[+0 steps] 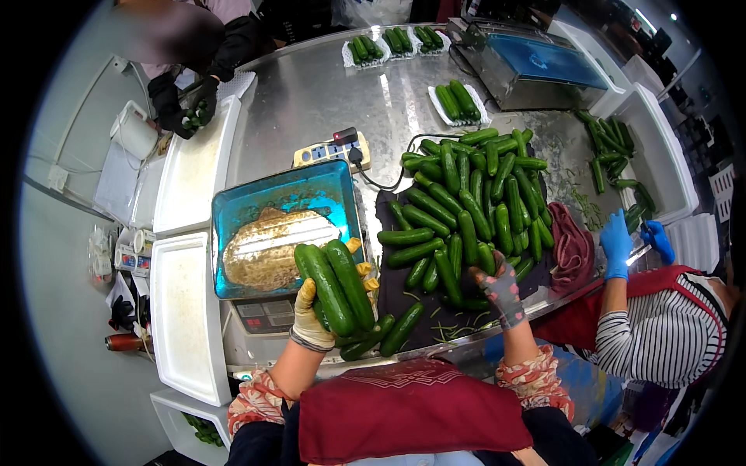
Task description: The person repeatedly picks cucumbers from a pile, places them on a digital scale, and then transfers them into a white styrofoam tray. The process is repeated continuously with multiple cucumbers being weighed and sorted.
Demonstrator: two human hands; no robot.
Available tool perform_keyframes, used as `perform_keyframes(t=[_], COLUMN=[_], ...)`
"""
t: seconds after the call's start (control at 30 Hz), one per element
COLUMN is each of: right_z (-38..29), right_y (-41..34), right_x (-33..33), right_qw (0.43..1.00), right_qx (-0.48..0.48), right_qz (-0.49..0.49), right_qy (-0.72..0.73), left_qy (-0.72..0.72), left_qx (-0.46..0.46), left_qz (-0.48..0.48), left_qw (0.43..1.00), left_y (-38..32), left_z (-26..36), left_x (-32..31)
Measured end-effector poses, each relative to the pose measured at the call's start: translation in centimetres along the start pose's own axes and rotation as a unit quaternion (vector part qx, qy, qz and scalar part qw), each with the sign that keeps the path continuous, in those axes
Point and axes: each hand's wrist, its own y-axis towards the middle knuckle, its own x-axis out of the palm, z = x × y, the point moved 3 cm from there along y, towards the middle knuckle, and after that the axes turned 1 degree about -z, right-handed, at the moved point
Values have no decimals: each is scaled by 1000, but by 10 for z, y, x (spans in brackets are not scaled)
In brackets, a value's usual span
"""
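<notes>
My left hand (315, 317), in a pale glove with yellow fingertips, holds several cucumbers (335, 285) above the front right part of a weighing scale's blue tray (218, 250). My right hand (502, 291), in a dark patterned glove, reaches to the front edge of a large pile of cucumbers (478, 204) on a dark cloth (391, 297). Its fingers touch a cucumber there; whether they grip it I cannot tell. A few loose cucumbers (402, 329) lie between my hands, near the table's front edge.
White foam boxes (189, 317) line the left side. A power strip (317, 152) lies behind the scale; packed cucumber trays (457, 102) stand farther back. A maroon cloth (571, 247) borders the pile. A co-worker (658, 332) in blue gloves works at right, another person (198, 58) at back left.
</notes>
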Motion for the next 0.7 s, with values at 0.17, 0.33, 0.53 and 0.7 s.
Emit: perform_keyframes(t=[0.17, 0.33, 0.53, 0.7], right_z=[16, -15, -14, -25], right_y=[3, 7, 13, 20], right_x=[-3, 25, 38, 32], right_qw=[997, 907, 881, 905], right_qx=[15, -79, -76, -123], right_qz=[78, 124, 137, 163], right_qy=[-3, -395, -446, -373], left_qy=[19, -6, -8, 21], left_qx=[-4, -9, -20, 32], left_qz=[16, 12, 42, 82], left_qw=[1000, 1000, 999, 996], left_y=[-10, -17, -40, -52], left_z=[12, 16, 30, 54], left_x=[-3, -9, -29, -25])
